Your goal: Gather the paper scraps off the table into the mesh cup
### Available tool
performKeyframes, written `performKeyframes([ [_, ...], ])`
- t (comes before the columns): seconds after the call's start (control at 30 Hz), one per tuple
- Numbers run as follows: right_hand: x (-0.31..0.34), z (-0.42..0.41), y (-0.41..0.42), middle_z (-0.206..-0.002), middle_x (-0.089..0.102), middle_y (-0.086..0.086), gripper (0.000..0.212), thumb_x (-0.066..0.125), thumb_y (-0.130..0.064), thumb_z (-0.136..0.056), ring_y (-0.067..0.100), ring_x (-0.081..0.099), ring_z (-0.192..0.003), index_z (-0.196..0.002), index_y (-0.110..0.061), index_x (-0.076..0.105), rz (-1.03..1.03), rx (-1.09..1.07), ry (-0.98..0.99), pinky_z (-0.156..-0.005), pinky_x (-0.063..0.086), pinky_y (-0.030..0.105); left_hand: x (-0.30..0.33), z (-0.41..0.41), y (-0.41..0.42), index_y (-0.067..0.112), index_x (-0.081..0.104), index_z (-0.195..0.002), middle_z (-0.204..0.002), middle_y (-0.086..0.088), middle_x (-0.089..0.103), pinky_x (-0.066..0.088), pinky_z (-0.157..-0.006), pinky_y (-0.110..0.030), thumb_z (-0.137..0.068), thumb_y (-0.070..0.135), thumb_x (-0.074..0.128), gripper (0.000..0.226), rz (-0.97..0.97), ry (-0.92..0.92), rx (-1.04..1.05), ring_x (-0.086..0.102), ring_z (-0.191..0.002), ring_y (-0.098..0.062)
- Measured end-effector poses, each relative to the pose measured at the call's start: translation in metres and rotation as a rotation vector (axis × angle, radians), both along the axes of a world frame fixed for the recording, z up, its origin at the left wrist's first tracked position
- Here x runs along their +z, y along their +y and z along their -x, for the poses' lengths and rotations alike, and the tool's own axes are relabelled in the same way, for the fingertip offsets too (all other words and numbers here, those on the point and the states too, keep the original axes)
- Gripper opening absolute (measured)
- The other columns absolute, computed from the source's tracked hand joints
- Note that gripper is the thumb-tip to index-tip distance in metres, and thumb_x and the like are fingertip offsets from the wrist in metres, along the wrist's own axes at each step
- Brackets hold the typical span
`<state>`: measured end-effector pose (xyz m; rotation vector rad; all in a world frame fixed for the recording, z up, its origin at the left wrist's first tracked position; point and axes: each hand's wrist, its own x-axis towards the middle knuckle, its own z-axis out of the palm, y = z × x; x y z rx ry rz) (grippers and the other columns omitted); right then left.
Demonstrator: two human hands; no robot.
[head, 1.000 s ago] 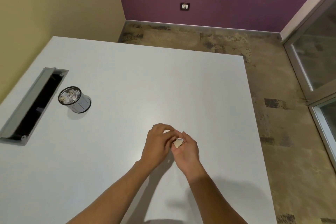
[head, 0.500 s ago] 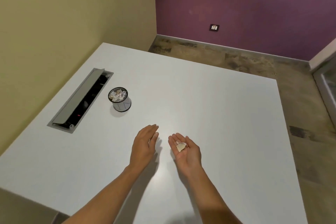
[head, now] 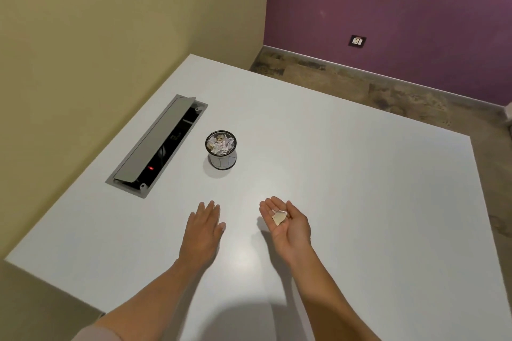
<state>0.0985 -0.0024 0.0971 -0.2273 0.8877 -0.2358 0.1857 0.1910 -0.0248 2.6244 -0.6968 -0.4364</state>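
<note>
Cupped palm-up over the table (head: 360, 202), the right hand (head: 288, 223) carries a few paper scraps (head: 278, 217) loose in its hollow, fingers relaxed and not clenched around them. Beside it the left hand (head: 203, 232) is flat, palm down and fingers straight, low over the tabletop and holding nothing; whether it touches the surface is hard to tell. Ahead of the left hand stands the mesh cup (head: 221, 149), upright and already filled near the rim with scraps, next to the open cable hatch (head: 158, 145) set into the table. No other scraps show on the tabletop, so this looks like the last handful on its way to the cup. The next move calls for carrying the cupped hand forward and left until it is over the cup's mouth, then tipping it slowly so the light pieces fall inside, not past the rim.
</note>
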Motion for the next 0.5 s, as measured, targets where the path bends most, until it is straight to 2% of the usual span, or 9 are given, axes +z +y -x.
performKeyframes([
  [0.1, -0.005, -0.022, 0.005, -0.09, 0.059, 0.02, 0.034, 0.04, -0.018, -0.102, 0.036, 0.06, -0.09, -0.101, 0.011, 0.059, 0.025, 0.015, 0.018, -0.077, 0.059, 0.043, -0.015, -0.008, -0.004, 0.019, 0.013, -0.155, -0.163, 0.002, 0.004, -0.001, -0.12, -0.045, -0.101, 0.049, 0.021, 0.063, -0.101, 0.041, -0.104, -0.004, -0.151, -0.025],
  [0.17, -0.007, -0.038, 0.007, -0.081, 0.056, 0.016, 0.034, 0.039, -0.018, -0.103, 0.031, 0.057, -0.08, -0.1, 0.009, 0.058, 0.037, 0.02, 0.015, -0.087, 0.056, 0.044, -0.025, -0.013, -0.012, 0.02, 0.01, -0.155, -0.161, 0.004, -0.004, -0.008, -0.119, -0.044, -0.099, 0.054, 0.016, 0.066, -0.142, 0.036, -0.163, -0.007, -0.15, -0.025],
  [0.27, -0.007, -0.063, 0.006, -0.073, 0.053, 0.011, 0.033, 0.037, -0.019, -0.103, 0.027, 0.053, -0.067, -0.096, 0.006, 0.058, 0.054, 0.016, 0.008, -0.097, 0.049, 0.044, -0.037, -0.018, -0.014, 0.021, 0.019, -0.154, -0.162, 0.0, 0.009, -0.002, -0.118, -0.048, -0.101, 0.056, 0.016, 0.065, -0.19, -0.051, -0.204, 0.003, -0.15, -0.026],
  [0.4, -0.006, -0.102, 0.001, -0.072, 0.052, 0.011, 0.034, 0.036, -0.019, -0.104, 0.024, 0.051, -0.063, -0.095, 0.005, 0.058, 0.085, 0.006, -0.009, -0.092, 0.05, 0.042, -0.04, -0.016, -0.011, 0.018, 0.027, -0.153, -0.161, -0.003, 0.019, 0.015, -0.118, -0.054, -0.101, 0.049, 0.032, 0.061, -0.15, -0.158, -0.213, 0.011, -0.15, -0.025],
  [0.5, -0.005, -0.132, -0.001, -0.072, 0.053, 0.011, 0.031, 0.038, -0.018, -0.103, 0.023, 0.05, -0.063, -0.098, 0.006, 0.057, 0.125, -0.014, -0.017, -0.085, 0.053, 0.04, -0.038, -0.016, -0.014, 0.018, 0.03, -0.152, -0.16, -0.003, 0.023, 0.016, -0.118, -0.054, -0.1, 0.049, 0.034, 0.06, -0.173, -0.163, -0.198, 0.014, -0.15, -0.026],
])
